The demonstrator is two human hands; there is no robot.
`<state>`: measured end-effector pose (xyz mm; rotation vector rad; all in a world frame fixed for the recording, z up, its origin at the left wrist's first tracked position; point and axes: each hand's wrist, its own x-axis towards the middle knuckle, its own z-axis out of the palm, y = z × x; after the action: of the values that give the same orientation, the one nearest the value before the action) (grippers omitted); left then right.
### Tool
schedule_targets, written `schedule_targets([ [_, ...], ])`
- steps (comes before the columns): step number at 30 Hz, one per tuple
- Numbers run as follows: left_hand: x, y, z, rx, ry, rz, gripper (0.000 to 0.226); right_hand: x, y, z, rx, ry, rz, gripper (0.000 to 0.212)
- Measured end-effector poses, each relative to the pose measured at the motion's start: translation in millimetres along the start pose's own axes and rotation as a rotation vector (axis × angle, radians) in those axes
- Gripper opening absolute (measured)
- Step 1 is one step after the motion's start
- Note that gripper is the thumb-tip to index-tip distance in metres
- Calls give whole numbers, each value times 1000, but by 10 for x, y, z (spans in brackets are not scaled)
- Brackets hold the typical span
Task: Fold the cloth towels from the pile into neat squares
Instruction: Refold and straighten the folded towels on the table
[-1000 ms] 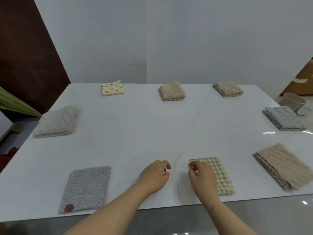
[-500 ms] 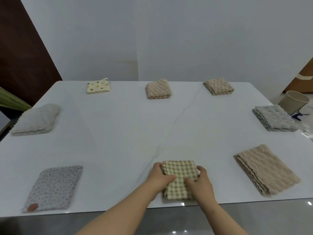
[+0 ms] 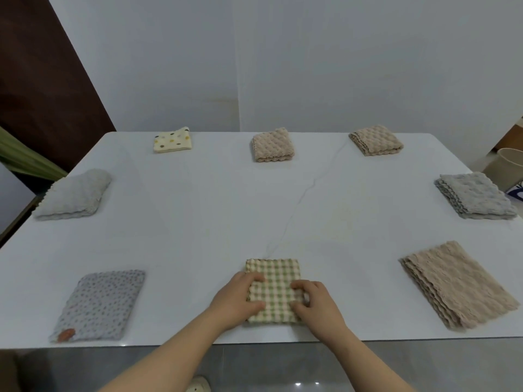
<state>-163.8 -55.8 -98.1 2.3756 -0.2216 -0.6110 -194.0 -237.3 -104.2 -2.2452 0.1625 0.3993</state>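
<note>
At the near edge of the white table, right in front of the person, the green checked towel lies folded into a small, nearly square packet, flat on the tabletop. Both bare hands are on it: the left hand clasps the packet's left edge, fingers curled over the top and thumb tucked in against the near part, while the right hand grasps the right edge the same way, fingers bent over the cloth. Folded towels ring the table, well apart from one another. A grey spotted towel with a small orange tag at its near corner lies to the left, and a large beige ribbed towel lies to the right. Further back, a pale grey fluffy towel sits by the left edge and a grey waffle towel by the right edge. Along the far edge lie a cream dotted towel, a beige waffle towel and a tan waffle towel. A beige tub stands beyond the table's right side.
</note>
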Motion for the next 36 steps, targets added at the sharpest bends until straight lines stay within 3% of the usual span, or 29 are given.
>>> schedule_targets([
  [4, -42, -64, -66, 34, -104, -21, 84, -33, -4, -12, -50, -31, 10, 46],
  [10, -112, -99, -39, 47, -142, -63, 90, -78, 42, 6, -44, -50, 4, 51],
  [16, -147, -91, -19, 23, -97, -63, 64, -97, 30, 7, 89, -34, 36, 45],
  [24, -167, -144, 30, -36, -23, -70, 49, -111, 26, 42, -90, -63, -7, 56],
  [29, -153, -199, 54, -109, 9, -87, 42, -141, -8, 34, -57, -52, 43, 61],
  [33, -137, -182, 78, -241, 68, -147, 31, -191, -47, 74, -65, 100, 54, 58],
  [36, -122, -144, 59, -318, 72, -198, 14, -247, -26, 184, -298, 230, -145, 59],
])
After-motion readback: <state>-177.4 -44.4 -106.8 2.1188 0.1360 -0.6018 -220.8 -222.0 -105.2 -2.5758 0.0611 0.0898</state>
